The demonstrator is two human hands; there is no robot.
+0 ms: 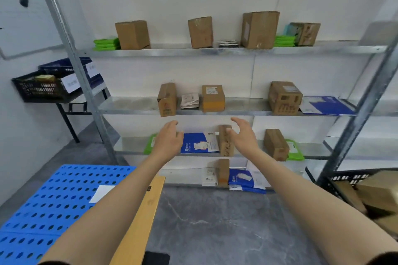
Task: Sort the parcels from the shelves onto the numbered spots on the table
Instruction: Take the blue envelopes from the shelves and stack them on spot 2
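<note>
Empty hands held out before parcels (pixel 213 98) on metal shelves (pixel 237 112).
Lower left, table (pixel 142 228) with white label (pixel 101 193), unreadable. Centre, left hand (pixel 168 142) loosely spread, holding nothing, hiding part of green mailer (pixel 149 144); then blue envelope (pixel 193 143); right hand (pixel 243 135) equally wide, empty, overlapping a brown box (pixel 226 146).

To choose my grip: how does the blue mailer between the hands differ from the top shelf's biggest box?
The blue mailer is flat and lies down; the biggest box is bulky, brown and upright. The mailer sits two levels below the box. Neither is held.
</note>
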